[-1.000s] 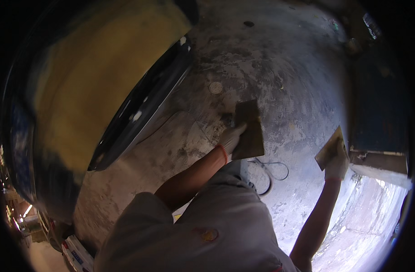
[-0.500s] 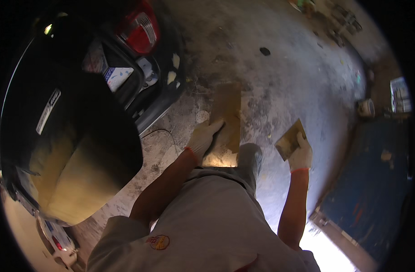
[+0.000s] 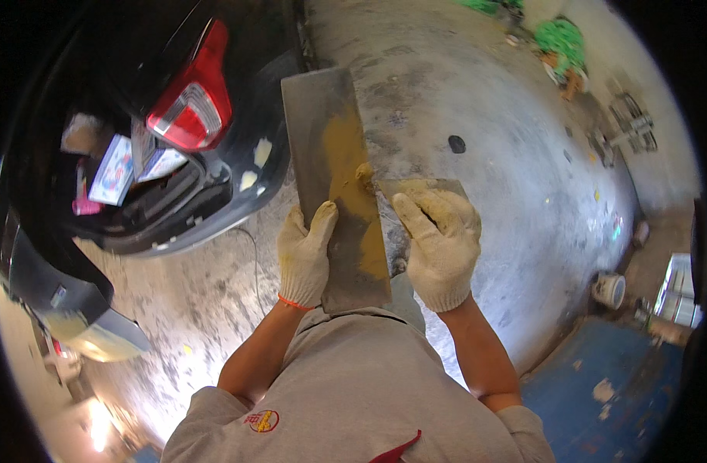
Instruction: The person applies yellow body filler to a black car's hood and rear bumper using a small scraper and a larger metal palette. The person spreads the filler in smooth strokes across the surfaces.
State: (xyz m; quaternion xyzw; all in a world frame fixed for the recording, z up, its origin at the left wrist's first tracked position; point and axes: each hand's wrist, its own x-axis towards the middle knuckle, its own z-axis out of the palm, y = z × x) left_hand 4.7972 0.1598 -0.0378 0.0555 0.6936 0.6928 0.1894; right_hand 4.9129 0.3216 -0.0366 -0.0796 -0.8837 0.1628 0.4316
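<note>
My left hand [image 3: 301,262], in a pale knit glove with an orange cuff edge, grips the left side of a long flat metal putty board [image 3: 311,104], thumb on top. Yellow-brown body filler [image 3: 344,154] is smeared over the board's right half, with a small lump at the right edge. My gloved right hand [image 3: 448,255] is closed on a flat, square-edged filler spreader [image 3: 448,185]. The spreader's left end is close beside the board's right edge, near the lump; whether they touch I cannot tell. My right fingers partly cover the spreader.
At left stands a dark car with its boot open, a red tail light [image 3: 195,96] and pale patches [image 3: 262,152] on the bumper. Boxes [image 3: 113,170] lie inside the boot. A white bucket [image 3: 608,290] and blue surface [image 3: 608,393] are at right; a dark disc [image 3: 457,144] lies on the floor.
My right hand has come left with the spreader, up to the board. The board sits higher in view and tilts slightly. The view has turned, so the car's rear appears shifted.
</note>
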